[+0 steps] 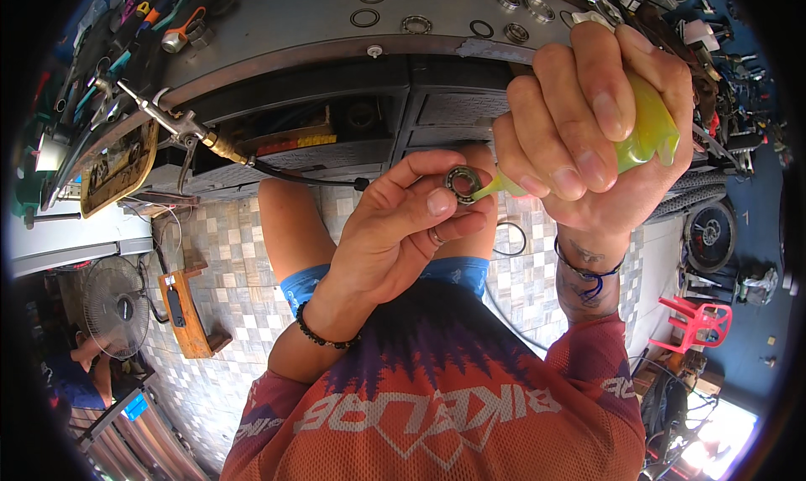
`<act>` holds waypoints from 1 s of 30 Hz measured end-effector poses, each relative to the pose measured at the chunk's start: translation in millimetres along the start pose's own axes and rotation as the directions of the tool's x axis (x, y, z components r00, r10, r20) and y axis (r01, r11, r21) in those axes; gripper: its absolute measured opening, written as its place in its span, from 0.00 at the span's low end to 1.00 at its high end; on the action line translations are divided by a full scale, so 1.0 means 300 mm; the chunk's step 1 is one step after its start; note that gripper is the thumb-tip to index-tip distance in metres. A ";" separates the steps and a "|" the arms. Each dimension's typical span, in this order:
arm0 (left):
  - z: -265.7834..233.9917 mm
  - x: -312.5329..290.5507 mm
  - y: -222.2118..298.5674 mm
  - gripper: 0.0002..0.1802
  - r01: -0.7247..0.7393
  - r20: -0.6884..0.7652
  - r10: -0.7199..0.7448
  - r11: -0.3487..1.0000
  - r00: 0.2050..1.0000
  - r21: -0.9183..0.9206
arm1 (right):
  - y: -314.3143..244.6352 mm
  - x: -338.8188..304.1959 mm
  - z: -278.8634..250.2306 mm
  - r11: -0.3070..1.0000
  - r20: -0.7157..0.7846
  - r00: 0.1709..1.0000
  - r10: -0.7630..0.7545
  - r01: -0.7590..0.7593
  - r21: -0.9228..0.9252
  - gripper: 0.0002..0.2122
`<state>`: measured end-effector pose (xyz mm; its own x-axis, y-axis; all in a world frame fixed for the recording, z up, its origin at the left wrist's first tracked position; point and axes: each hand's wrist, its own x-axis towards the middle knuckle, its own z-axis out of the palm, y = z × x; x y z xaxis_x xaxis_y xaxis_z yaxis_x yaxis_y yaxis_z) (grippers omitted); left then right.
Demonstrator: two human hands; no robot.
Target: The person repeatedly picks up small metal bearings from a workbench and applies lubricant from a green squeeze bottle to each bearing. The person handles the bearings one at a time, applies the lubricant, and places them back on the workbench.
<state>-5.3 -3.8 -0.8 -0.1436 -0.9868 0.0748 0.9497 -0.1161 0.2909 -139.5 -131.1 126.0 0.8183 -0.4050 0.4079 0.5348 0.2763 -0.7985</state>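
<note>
From the head camera, looking down: pinching a bearing (pixel 452 179) between thumb and fingertips of the left hand (pixel 390 216), face toward the camera, out ahead of the jersey (pixel 437 338) and short of the bench (pixel 319 19). Over to the right hand (pixel 588 128), wrapped firmly around a soft yellow-green bag (pixel 646 124), pointing its nozzle (pixel 495 185) left, right at the bearing's lower right rim. Touching, by the look of it. Careful here! Could spurt too much if squeezed too hard, smearing over the left fingers. Could miss the ball track with one small twist of either wrist. Could lose the bearing from a slick pinch, straight down to the tiled floor (pixel 227 254). Can't tell the amount inside the bag. Spread over the bench: loose bearings (pixel 416 32) and thin dark rings (pixel 365 26). Now for writing: big pale block letters across the jersey's chest, more on the right sleeve. On the bag, no readable label; on the bench parts, too small for reading any.
</note>
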 end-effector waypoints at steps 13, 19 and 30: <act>0.002 0.002 -0.002 0.18 0.006 -0.001 -0.006 1.000 1.000 -0.006 | -0.004 -0.002 0.002 1.000 -0.005 1.000 0.014 -0.014 -0.006 0.22; 0.001 0.001 -0.004 0.18 0.004 0.001 -0.004 1.000 1.000 -0.013 | 0.002 -0.004 0.000 1.000 -0.004 1.000 0.012 -0.012 0.003 0.22; -0.001 0.000 -0.006 0.18 0.004 -0.005 -0.004 1.000 1.000 -0.013 | 0.005 -0.003 -0.003 1.000 0.004 1.000 0.009 -0.009 0.003 0.23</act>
<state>-7.0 -3.7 -1.7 -0.1456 -0.9870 0.0685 0.9528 -0.1212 0.2785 -139.7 -131.1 124.0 0.8236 -0.3995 0.4027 0.5285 0.2824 -0.8006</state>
